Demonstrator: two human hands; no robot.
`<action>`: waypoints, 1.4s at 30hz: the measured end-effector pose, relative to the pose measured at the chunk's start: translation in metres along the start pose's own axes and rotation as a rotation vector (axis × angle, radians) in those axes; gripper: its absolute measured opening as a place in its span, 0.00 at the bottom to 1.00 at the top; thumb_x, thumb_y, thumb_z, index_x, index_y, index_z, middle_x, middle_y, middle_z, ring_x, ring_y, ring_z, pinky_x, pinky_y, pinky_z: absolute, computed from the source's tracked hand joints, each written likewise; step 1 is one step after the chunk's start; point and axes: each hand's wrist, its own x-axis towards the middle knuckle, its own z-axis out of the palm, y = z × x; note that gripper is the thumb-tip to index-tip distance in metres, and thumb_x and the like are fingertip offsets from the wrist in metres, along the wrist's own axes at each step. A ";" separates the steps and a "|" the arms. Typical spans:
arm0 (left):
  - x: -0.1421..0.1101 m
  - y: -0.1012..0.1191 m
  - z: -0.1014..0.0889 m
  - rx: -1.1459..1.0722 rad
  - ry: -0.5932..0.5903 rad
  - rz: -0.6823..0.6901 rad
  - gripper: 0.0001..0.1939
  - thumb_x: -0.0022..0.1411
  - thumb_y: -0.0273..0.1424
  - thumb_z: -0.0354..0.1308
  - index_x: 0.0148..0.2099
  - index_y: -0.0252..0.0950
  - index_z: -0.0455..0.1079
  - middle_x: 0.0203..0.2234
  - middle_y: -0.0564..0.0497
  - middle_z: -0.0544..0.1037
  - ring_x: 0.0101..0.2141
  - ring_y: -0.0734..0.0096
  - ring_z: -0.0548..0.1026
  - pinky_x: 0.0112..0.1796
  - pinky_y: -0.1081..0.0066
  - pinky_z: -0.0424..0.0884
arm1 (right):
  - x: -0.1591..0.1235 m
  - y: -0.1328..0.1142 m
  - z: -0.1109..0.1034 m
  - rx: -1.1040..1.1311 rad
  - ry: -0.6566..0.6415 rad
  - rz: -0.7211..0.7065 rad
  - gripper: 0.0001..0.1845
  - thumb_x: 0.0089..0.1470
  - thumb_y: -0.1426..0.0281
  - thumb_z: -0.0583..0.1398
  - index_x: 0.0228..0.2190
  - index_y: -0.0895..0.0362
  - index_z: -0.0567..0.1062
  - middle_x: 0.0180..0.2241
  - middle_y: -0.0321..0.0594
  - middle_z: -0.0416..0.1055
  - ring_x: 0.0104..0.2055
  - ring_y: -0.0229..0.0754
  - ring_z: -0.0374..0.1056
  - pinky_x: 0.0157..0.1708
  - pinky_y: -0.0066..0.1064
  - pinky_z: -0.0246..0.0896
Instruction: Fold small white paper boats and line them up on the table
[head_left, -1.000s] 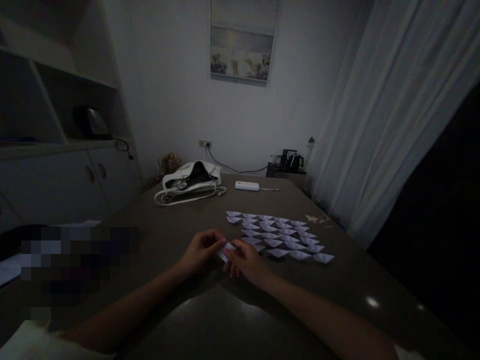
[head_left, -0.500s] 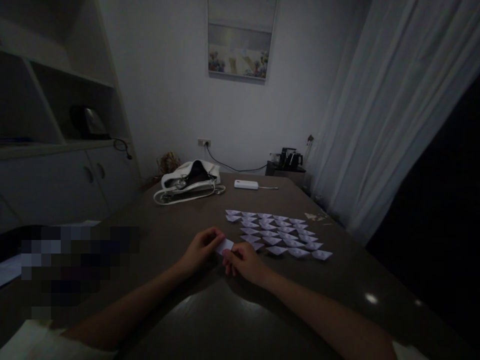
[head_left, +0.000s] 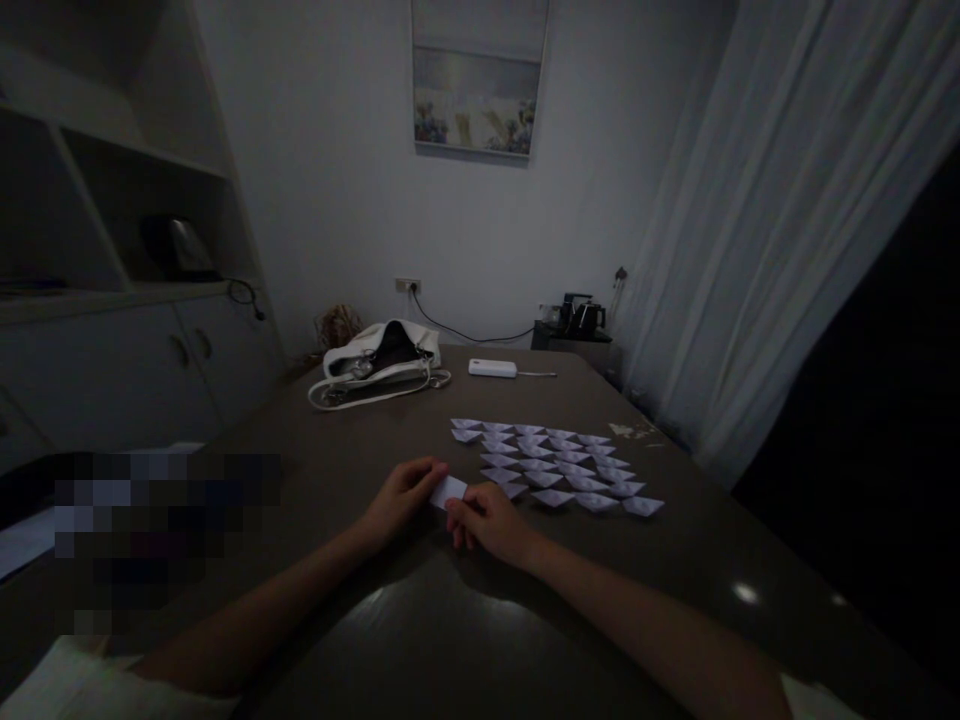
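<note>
Left hand (head_left: 403, 497) and right hand (head_left: 491, 522) pinch the paper (head_left: 448, 491) between them.

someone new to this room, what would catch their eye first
Probably the rows of folded paper boats on the dark table, just beyond the right hand. Next, the small white paper held between both hands, then the slouched white bag farther back on the left.
</note>
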 end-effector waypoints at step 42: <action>-0.002 0.005 0.001 0.050 -0.040 -0.002 0.21 0.59 0.45 0.51 0.26 0.31 0.65 0.17 0.56 0.65 0.21 0.75 0.63 0.23 0.76 0.58 | 0.002 -0.001 -0.003 0.188 0.054 -0.020 0.25 0.51 0.50 0.55 0.22 0.61 0.70 0.13 0.34 0.66 0.12 0.30 0.57 0.12 0.22 0.49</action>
